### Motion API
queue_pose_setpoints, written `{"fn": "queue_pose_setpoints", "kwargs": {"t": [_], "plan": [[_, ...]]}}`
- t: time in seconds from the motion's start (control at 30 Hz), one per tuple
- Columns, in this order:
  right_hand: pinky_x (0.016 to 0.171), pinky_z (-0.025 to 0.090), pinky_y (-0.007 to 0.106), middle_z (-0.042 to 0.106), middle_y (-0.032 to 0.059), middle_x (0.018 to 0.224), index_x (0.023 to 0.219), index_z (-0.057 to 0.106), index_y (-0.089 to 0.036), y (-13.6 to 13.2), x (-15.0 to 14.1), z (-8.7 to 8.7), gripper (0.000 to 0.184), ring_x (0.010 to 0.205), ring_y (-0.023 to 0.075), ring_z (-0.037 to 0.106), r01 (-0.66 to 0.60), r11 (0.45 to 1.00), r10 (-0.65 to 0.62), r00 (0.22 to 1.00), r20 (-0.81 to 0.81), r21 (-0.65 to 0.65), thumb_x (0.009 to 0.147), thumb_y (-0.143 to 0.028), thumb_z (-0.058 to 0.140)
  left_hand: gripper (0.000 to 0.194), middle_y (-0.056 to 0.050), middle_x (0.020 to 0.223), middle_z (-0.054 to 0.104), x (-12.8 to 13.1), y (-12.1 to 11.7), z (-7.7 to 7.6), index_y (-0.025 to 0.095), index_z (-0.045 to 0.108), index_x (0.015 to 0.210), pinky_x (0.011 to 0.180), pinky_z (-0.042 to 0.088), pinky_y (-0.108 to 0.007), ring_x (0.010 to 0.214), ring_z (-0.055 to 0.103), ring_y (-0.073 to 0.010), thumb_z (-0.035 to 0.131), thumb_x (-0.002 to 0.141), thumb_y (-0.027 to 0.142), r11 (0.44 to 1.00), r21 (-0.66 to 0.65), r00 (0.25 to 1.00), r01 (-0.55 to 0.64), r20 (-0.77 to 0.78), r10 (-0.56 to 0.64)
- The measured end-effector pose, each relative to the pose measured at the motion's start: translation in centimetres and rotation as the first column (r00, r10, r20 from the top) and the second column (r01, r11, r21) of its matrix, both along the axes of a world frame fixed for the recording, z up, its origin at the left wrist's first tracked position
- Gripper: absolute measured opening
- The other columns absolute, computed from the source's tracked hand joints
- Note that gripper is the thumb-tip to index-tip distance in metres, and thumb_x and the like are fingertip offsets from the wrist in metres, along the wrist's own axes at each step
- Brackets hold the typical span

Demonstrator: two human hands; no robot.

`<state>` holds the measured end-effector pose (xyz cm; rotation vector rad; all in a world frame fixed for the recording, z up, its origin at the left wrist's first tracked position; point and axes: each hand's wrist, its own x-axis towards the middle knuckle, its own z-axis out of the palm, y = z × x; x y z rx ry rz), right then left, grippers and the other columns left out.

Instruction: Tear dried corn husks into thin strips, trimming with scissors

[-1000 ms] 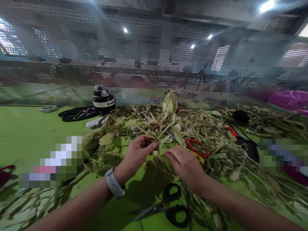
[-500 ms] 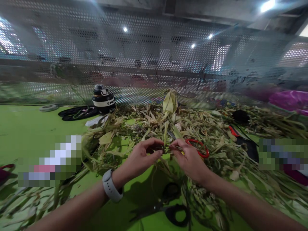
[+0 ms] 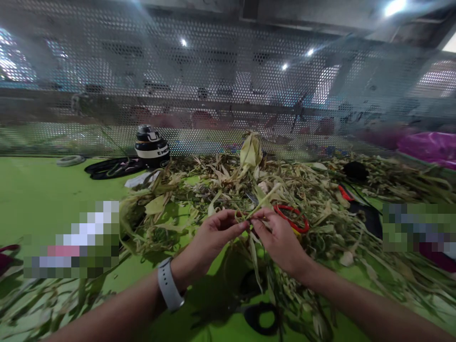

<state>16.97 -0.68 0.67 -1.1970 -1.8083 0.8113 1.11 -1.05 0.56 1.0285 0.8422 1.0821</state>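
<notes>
My left hand (image 3: pixel 215 237), with a white watch band on its wrist, and my right hand (image 3: pixel 280 240) meet at the middle of the view, both pinching a thin green plant stem (image 3: pixel 257 205) that rises from between the fingertips. Leaves hang down from the stem below my hands. A wide pile of dried and green plant stalks (image 3: pixel 256 190) covers the green table (image 3: pixel 39 190) behind and around them. Black-handled scissors (image 3: pixel 258 316) lie on the table just under my hands, partly hidden by leaves.
A red-handled tool (image 3: pixel 294 218) lies in the stalks right of my right hand. A black and white helmet (image 3: pixel 152 147) and dark straps (image 3: pixel 114 167) sit at the back left by a perforated metal screen (image 3: pixel 228 95). A pink bag (image 3: pixel 431 147) is at far right.
My right hand rose from lying on the stalks to meet the left, and both closed on the stem. The hands have shifted slightly right and the stem now tilts right.
</notes>
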Motion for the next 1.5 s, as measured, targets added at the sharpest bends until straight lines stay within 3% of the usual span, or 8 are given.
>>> {"fn": "queue_pose_setpoints", "kwargs": {"t": [0.23,0.37,0.5,0.6,0.7,0.9,1.27,1.5], "plan": [[0.051,0.040,0.022,0.056,-0.0013,0.062,0.076,0.050,-0.019,0.2,0.4,0.1,0.020,0.057,0.0131,0.055,0.020,1.000,-0.020,0.999,0.045,0.008,0.086,-0.036,0.047,0.016,0.004,0.066,0.061,-0.5,0.3,-0.3,0.017,0.058,0.077,0.061,0.042,-0.016,0.062,0.055,-0.0054,0.072,0.069,0.021,0.996,-0.092,0.996,0.001,0.084,0.007],[0.058,0.043,0.026,0.061,0.0013,0.069,0.076,0.054,-0.019,1.1,0.9,0.2,0.017,0.062,0.0148,0.057,0.005,0.982,-0.045,0.978,0.203,0.190,0.086,-0.031,0.047,0.018,0.004,0.067,0.062,-0.9,0.7,-0.2,0.016,0.058,0.074,0.059,0.043,-0.016,0.062,0.057,-0.0059,0.073,0.066,0.021,0.985,-0.166,0.995,0.044,0.095,-0.029],[0.076,0.043,0.035,0.062,0.0074,0.088,0.090,0.056,-0.018,1.4,1.3,0.1,0.011,0.085,0.0215,0.057,-0.104,0.813,-0.171,0.898,0.405,0.574,0.084,-0.020,0.047,0.020,0.003,0.070,0.064,-1.3,1.1,-0.1,0.016,0.059,0.076,0.055,0.042,-0.015,0.064,0.059,-0.0073,0.074,0.065,0.022,0.985,-0.175,0.996,0.011,0.085,0.004],[0.089,0.038,0.042,0.058,0.0113,0.102,0.097,0.054,-0.016,1.0,1.4,0.2,0.021,0.104,0.0258,0.049,-0.234,0.665,-0.182,0.870,0.458,0.709,0.076,-0.016,0.052,0.019,0.003,0.069,0.062,-1.5,1.3,0.0,0.016,0.057,0.073,0.055,0.041,-0.015,0.066,0.059,-0.0070,0.074,0.065,0.022,0.984,-0.176,0.996,-0.030,0.073,0.043],[0.092,0.037,0.044,0.058,0.0106,0.099,0.097,0.055,-0.016,0.5,1.3,0.2,0.025,0.102,0.0256,0.049,-0.340,0.597,-0.144,0.846,0.514,0.726,0.073,-0.021,0.057,0.019,0.004,0.070,0.061,-1.4,1.2,0.1,0.016,0.056,0.071,0.057,0.041,-0.016,0.067,0.058,-0.0071,0.072,0.067,0.023,0.985,-0.168,0.997,-0.042,0.058,0.052],[0.093,0.036,0.038,0.063,0.0043,0.084,0.089,0.057,-0.017,0.1,1.0,0.0,0.013,0.089,0.0184,0.055,-0.360,0.507,-0.166,0.851,0.498,0.783,0.077,-0.021,0.058,0.019,0.003,0.070,0.060,-1.1,1.1,-0.4,0.016,0.058,0.077,0.058,0.042,-0.017,0.063,0.054,-0.0061,0.072,0.067,0.025,0.996,-0.091,0.999,-0.014,0.029,0.017],[0.095,0.036,0.039,0.065,0.0046,0.087,0.096,0.062,-0.018,0.4,1.7,0.9,0.017,0.092,0.0174,0.055,-0.440,0.449,-0.142,0.824,0.549,0.777,0.083,-0.016,0.051,0.017,0.003,0.072,0.059,-2.0,1.6,0.1,0.018,0.057,0.081,0.062,0.048,-0.022,0.064,0.056,-0.0085,0.068,0.072,0.028,0.999,-0.019,0.999,0.043,-0.017,-0.043],[0.086,0.043,0.034,0.060,0.0050,0.094,0.111,0.059,-0.023,-0.1,1.9,0.8,0.032,0.091,0.0172,0.052,-0.398,0.411,-0.153,0.857,0.492,0.820,0.079,-0.021,0.060,0.016,0.006,0.069,0.058,-2.0,1.9,-0.4,0.017,0.057,0.070,0.062,0.047,-0.018,0.058,0.053,-0.0048,0.071,0.068,0.024,0.998,-0.061,0.981,0.007,0.195,0.005]]}}
